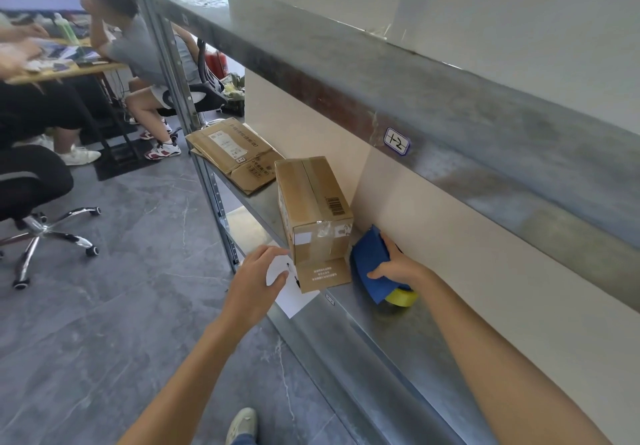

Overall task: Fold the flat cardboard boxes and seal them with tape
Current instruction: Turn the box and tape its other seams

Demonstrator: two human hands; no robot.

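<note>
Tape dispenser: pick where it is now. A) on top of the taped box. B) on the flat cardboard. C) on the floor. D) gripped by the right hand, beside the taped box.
D: the right hand grips the blue tape dispenser beside the taped box on the shelf.

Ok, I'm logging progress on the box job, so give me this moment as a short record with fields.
box: assembled box stands on the metal shelf, top seam taped, near flap lying open
stock: flat boxes lie at the shelf's far end
right: right hand grips the blue tape dispenser with its yellow tape roll, beside the box
left: left hand open, over white paper with a pen
</note>
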